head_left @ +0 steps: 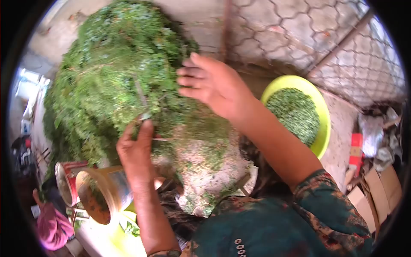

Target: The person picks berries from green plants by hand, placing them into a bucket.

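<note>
My left hand [136, 143] is closed, thumb against fingers, at the lower front of a big heap of leafy green branches [115, 64]. It pinches a leafy stem, of which a thin pale end [161, 139] shows to the right of the fingers; the rest blends into the foliage. My right hand [209, 83] is raised at the heap's right edge, fingers apart and nothing in them. Below it, loose green bits [205, 132] look blurred. To the right of my right forearm stands a yellow-green basin [324, 115] holding many small stripped leaves [295, 113].
Two tipped buckets, one yellowish [100, 205] and one red-rimmed [64, 182], lie at the lower left. A person in a pink sleeve [52, 225] is beyond them. Wire mesh [355, 60] runs along the upper right. Cardboard [381, 188] and plastic bags [371, 132] lie far right.
</note>
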Demonstrator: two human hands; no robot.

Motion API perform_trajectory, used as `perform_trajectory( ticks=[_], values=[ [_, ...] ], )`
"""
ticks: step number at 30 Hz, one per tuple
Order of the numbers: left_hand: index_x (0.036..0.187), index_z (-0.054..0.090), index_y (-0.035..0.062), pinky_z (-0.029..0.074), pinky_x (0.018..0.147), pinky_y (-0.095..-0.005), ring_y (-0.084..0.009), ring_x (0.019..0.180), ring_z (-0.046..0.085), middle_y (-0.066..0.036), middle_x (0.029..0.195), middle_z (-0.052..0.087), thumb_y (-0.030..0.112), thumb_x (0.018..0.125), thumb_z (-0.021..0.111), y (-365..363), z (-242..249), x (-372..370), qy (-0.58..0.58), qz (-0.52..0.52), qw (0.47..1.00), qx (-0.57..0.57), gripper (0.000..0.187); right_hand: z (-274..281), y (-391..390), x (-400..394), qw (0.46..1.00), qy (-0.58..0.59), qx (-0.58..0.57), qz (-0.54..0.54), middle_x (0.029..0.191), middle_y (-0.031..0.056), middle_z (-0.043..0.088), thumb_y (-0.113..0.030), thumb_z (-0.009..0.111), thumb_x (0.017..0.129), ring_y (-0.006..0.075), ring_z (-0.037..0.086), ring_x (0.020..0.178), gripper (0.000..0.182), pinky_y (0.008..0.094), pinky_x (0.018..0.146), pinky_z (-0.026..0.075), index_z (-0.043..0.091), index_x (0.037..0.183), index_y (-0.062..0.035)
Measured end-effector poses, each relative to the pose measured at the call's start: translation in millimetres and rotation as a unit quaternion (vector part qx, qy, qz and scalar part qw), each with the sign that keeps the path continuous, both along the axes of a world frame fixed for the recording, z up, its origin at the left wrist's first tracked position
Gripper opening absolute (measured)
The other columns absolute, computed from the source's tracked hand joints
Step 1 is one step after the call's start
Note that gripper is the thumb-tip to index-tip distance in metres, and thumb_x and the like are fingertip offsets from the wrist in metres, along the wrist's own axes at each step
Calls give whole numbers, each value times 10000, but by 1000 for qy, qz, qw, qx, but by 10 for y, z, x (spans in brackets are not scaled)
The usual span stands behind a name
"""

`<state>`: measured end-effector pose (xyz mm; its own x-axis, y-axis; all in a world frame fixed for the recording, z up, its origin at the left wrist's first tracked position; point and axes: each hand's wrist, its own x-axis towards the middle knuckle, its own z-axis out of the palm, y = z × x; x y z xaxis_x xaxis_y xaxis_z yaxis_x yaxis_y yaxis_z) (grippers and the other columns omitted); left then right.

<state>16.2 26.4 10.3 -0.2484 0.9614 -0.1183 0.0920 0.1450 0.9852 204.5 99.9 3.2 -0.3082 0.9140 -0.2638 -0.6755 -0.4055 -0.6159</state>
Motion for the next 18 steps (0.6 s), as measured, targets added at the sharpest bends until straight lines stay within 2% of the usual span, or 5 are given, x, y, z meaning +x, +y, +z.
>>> perform_trajectory(
  ticks=[4,11,13,15,18],
  values=[
    [1017,619,33,439,581,-222,-89,639,551,-16,734,607,168,856,619,0,-15,-13,-69,-14,998,4,210,213,-187,-155,915,-284,281,65,840,21,549,-159,611,856,62,509,733,240,210,635,440,513,1012,-5],
    [1042,624,9,400,590,-177,-25,686,504,9,766,623,68,864,593,-39,-58,45,-15,-40,998,40,190,-75,-289,-424,855,-356,376,29,818,8,548,-52,606,834,56,495,760,167,232,635,439,541,981,-4],
    [1039,620,-9,408,609,-179,-22,714,494,14,804,618,39,867,575,-45,-65,59,-11,-36,997,71,184,-39,-294,-406,831,-400,386,34,823,58,572,-51,612,814,130,556,740,186,275,635,454,527,971,0],
    [1039,616,-23,426,639,-192,-41,738,511,-7,828,625,23,856,581,-45,-115,18,-10,-37,998,47,192,-29,-324,-416,690,-521,502,-20,823,125,578,-51,613,791,253,584,731,178,321,634,460,526,938,-1],
    [1015,617,-35,416,598,-225,-71,681,493,-22,796,607,-1,831,587,-56,-198,48,84,-35,988,124,189,-68,-341,-481,713,-472,512,-74,723,155,528,-71,591,767,364,542,701,148,423,604,438,487,861,-25]
  ],
)
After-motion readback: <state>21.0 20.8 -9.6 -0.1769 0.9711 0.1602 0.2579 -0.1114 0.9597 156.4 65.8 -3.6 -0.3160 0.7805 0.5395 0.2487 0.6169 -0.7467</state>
